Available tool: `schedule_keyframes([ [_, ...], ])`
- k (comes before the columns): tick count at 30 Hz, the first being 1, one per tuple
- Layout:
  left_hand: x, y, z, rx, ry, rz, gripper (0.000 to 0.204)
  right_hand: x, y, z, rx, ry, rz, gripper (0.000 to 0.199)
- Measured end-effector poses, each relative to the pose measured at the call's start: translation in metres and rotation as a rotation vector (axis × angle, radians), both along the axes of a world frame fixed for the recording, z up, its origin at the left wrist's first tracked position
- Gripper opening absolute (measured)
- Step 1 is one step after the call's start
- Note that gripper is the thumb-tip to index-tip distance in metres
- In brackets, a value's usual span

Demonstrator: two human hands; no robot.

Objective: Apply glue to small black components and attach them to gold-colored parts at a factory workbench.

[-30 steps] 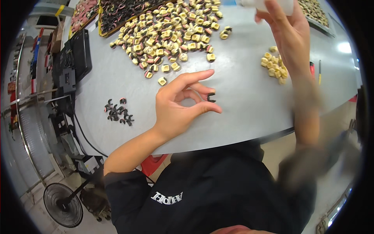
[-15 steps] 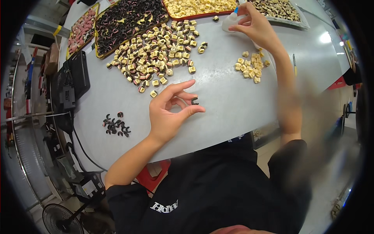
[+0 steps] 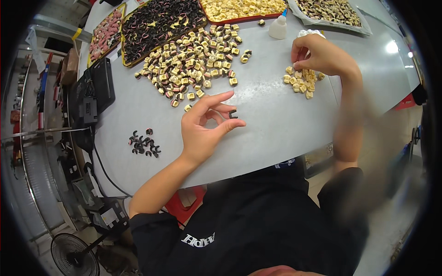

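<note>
My left hand pinches one small black C-shaped clip mid-tabletop, lifted clear for fitting. My right hand closes narrowly over the small cream-block pile, contents unclear.

Left hand pinches black clip; right hand touches yellow pieces.

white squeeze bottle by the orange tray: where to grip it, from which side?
Likely best around the white squeeze bottle's wide lower body, coming from the near, table-centre side. It stands upright, narrowing to a blue tip, and the orange tray blocks the far side.
</note>
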State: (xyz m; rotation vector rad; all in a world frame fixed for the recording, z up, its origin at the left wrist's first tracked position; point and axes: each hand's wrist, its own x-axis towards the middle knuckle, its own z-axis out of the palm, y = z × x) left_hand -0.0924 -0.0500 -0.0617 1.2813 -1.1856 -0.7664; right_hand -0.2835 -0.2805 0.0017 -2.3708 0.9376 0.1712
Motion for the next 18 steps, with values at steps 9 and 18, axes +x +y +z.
schedule_keyframes([
  [9, 0.002, 0.000, 0.000, -0.025, -0.028, 0.054, 0.045, 0.009, 0.018, 0.005, 0.112, -0.483, 0.242, 0.009],
  [18, 0.007, 0.001, -0.005, -0.138, -0.114, 0.166, 0.044, 0.058, 0.076, -0.025, 0.667, -0.917, 0.338, 0.018],
])
